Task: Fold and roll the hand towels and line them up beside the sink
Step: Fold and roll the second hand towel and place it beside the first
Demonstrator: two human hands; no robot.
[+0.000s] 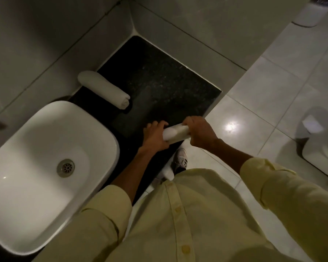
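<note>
A white rolled hand towel point(175, 132) is held over the front edge of the black counter point(159, 82). My left hand point(154, 136) grips its left end and my right hand point(199, 132) grips its right end. A second rolled white towel point(103, 88) lies on the counter at the back, just beyond the white sink point(106, 144). The sink basin sits to the left of my hands, with a metal drain point(65, 167) in its bottom.
Grey tiled walls point(187, 21) close the counter at the back and left. Pale floor tiles point(263, 95) spread to the right, with a white fixture point(322, 154) at the right edge. My shoe point(180, 160) shows below the counter edge.
</note>
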